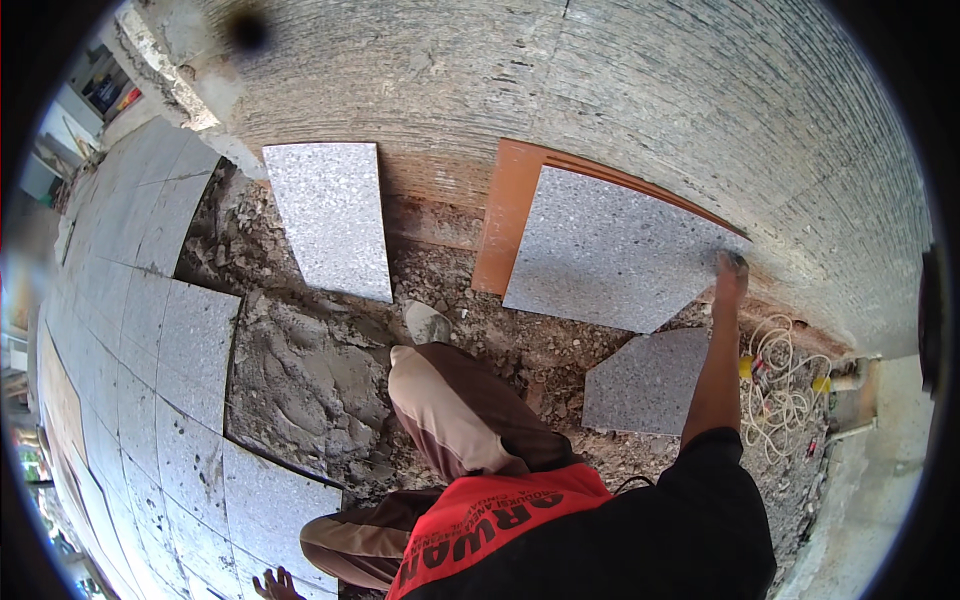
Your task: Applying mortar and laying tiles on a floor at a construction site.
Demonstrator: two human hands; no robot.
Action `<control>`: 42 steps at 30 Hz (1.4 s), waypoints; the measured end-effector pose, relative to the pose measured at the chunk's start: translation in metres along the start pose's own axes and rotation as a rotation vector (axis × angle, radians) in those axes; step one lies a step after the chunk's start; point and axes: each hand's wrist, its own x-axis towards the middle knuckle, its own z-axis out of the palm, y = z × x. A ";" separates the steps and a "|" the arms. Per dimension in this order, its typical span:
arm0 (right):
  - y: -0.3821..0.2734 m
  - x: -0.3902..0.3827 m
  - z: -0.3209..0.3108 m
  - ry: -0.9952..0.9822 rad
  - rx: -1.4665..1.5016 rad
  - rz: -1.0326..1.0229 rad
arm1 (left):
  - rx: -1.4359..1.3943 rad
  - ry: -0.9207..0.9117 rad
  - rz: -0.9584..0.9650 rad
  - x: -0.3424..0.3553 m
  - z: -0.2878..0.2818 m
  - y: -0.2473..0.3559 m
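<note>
My right arm reaches out to a speckled grey tile (610, 245) that leans against the rough wall. My right hand (731, 278) is closed at the tile's right edge, its fingertips dark and partly hidden. Orange-brown tile backs (497, 230) show behind that tile. My left hand (277, 584) is low at the lower left, fingers spread, over the laid grey tiles (185, 450), and only part of it shows. Between those tiles and my knee lies a bed of wet grey mortar (305, 375).
Another speckled tile (330, 220) leans on the wall to the left. A cut tile (640, 385) with a clipped corner lies on the rubble beside my right arm. Coiled pale cord (775, 385) with yellow ends sits at the right, near a pipe (850, 382).
</note>
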 end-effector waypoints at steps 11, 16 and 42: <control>-0.030 -0.003 0.015 0.074 -0.232 0.011 | 0.325 -0.365 0.486 -0.006 0.186 0.091; -0.083 -0.042 0.006 -0.020 0.028 -0.154 | 0.423 -0.739 0.697 -0.134 0.293 0.147; -0.239 -0.278 -0.001 -1.214 0.794 -0.707 | -0.487 -1.201 1.106 -0.233 0.304 0.125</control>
